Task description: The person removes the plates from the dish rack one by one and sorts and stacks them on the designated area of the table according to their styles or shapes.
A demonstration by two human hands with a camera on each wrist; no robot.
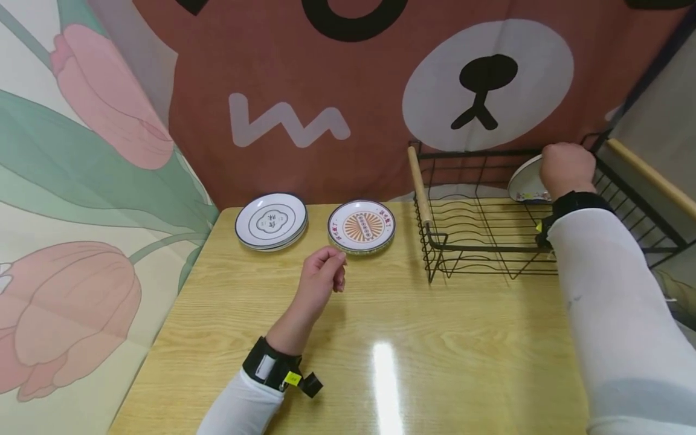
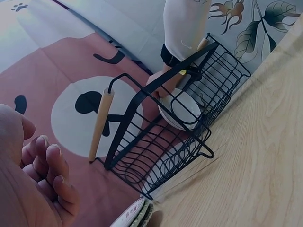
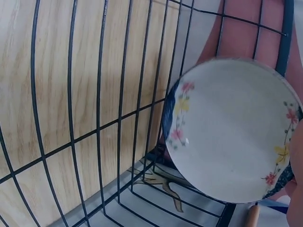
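Note:
My right hand (image 1: 568, 168) grips the edge of a white plate (image 3: 227, 132) with a blue rim and pink and yellow flowers. The plate stands tilted inside the black wire dish rack (image 1: 473, 248), toward its right end; in the right wrist view its lower edge is close to the wires. My left hand (image 1: 322, 272) hovers over the table with loosely curled fingers and nothing in them. Just beyond it sits a short stack of plates, topped by one with an orange sunburst (image 1: 361, 226). Left of that is another stack, its top plate (image 1: 272, 220) white with a dark rim.
The rack has wooden handles (image 1: 420, 184) at its ends and stands at the back right of the wooden table (image 1: 413, 326). A brown cloth (image 1: 261, 54) with a bear face hangs behind, and a flower-printed cloth (image 1: 98, 199) hangs at the left.

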